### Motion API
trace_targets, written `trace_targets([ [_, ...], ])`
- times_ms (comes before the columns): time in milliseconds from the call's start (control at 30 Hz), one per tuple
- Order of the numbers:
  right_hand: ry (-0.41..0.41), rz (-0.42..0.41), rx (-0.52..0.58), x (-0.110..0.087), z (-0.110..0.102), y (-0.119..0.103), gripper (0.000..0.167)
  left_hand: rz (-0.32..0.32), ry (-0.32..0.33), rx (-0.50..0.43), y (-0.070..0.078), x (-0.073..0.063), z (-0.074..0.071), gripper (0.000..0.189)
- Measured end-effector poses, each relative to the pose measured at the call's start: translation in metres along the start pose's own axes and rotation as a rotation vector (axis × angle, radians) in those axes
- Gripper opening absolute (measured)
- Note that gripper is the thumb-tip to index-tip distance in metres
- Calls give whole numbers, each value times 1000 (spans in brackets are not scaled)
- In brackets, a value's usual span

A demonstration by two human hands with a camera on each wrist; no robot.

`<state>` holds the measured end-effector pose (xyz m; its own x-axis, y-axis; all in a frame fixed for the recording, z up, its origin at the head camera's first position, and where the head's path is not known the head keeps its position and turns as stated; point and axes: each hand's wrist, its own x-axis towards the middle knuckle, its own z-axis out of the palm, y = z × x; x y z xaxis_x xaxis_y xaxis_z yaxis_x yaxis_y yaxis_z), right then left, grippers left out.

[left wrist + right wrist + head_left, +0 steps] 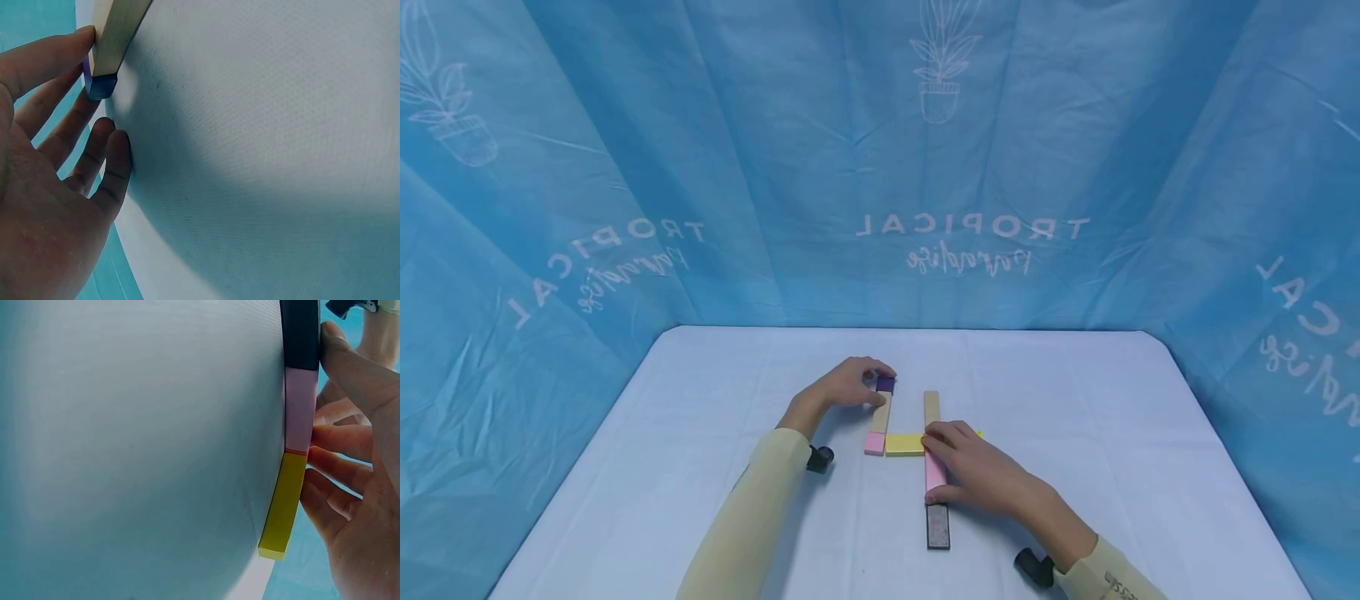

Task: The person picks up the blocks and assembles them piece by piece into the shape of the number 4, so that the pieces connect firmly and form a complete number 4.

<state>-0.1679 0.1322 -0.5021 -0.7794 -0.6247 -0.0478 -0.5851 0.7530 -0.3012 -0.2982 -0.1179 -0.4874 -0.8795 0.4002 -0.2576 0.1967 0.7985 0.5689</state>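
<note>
My left hand [850,383] reaches to a small purple block [885,384], its index finger at the far end and its thumb [84,37] on the adjoining wooden block [881,414]. That block meets a small pink block [874,443]. My right hand [981,468] holds a longer pink block [935,477] lengthwise, thumb toward the near end and fingertips toward the far end. A dark grey block [937,527] adjoins its near end. Another wooden block [932,407] lies beyond it. A yellow block [905,445] lies between the two rows. The other fingers of my left hand are loosely bent.
More yellow [981,434] shows beyond my right hand; a yellow bar [282,506] adjoins the pink block in the right wrist view. A white cloth [700,467] covers the table. Blue printed curtains [820,167] hang at its back and sides.
</note>
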Motion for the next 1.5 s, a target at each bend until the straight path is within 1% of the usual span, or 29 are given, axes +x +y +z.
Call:
trace_targets([
  [467,1,-9,-25,2,-4,-2,85,-5,12,-9,-4,2,-1,45],
  [800,7,24,18,1,-3,-2,72,-6,4,-3,-4,1,-1,45],
  [933,20,19,19,1,-4,-3,70,0,11,-21,-3,1,-1,47],
  [1033,25,17,20,1,-5,-2,69,9,15,-60,-1,1,-1,48],
  [1167,38,17,41,2,-5,0,62,14,16,-97,-1,2,-2,48],
  [1300,71,33,91,3,-5,3,54,9,29,-104,-2,2,-2,50],
  [1500,129,38,188,1,-7,5,44,-34,66,-113,0,-1,-3,51],
])
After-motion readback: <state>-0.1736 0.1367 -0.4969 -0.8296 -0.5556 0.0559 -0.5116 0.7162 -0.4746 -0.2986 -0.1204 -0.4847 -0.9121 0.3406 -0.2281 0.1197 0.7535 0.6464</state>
